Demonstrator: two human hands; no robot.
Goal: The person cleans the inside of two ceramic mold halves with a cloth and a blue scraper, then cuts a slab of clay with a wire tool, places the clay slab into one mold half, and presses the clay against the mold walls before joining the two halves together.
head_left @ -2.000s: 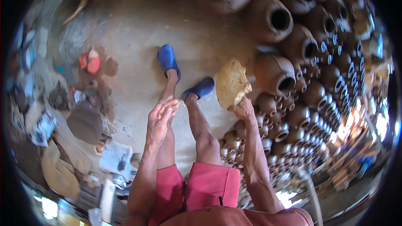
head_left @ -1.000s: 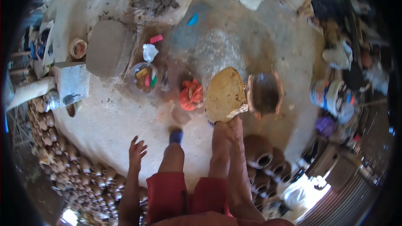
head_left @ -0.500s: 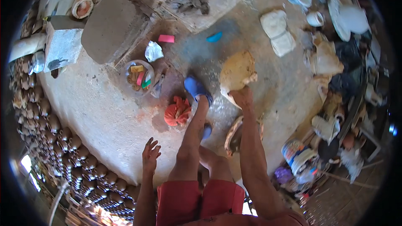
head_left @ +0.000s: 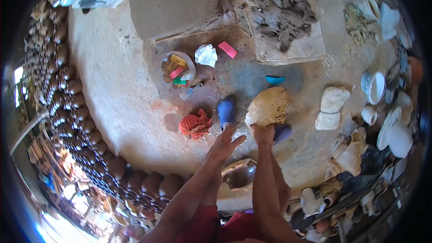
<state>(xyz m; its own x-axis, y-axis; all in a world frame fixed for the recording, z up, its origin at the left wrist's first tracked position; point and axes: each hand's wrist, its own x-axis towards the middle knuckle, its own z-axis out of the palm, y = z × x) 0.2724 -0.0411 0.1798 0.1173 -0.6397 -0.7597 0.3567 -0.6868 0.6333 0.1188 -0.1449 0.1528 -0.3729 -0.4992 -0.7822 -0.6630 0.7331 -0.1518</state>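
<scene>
A tan, rounded shell with a rough outer face, resembling a plaster mold half (head_left: 268,105), is gripped at its near edge by my right hand (head_left: 263,134). Beside it, to the left, my left hand (head_left: 225,144) reaches forward with its thumb spread, holding nothing. Between my forearms rests a pale-rimmed mold piece (head_left: 228,169) with a dark, smooth hollow or lining. Left of my left hand lies a bundled red cloth (head_left: 195,125).
A clear bowl (head_left: 156,77) of sponges and small tools stands ahead left, near a white crumpled bag (head_left: 206,56) and pink block (head_left: 227,49). Dark clay scraps (head_left: 284,11) lie on a far board. Rows of brown pots (head_left: 76,101) curve along the left; a folded cloth (head_left: 332,107) lies right.
My left hand has come forward and inward, close to my right hand. My right hand still grips the tan mold half. My view has turned, and both feet now stand farther apart.
</scene>
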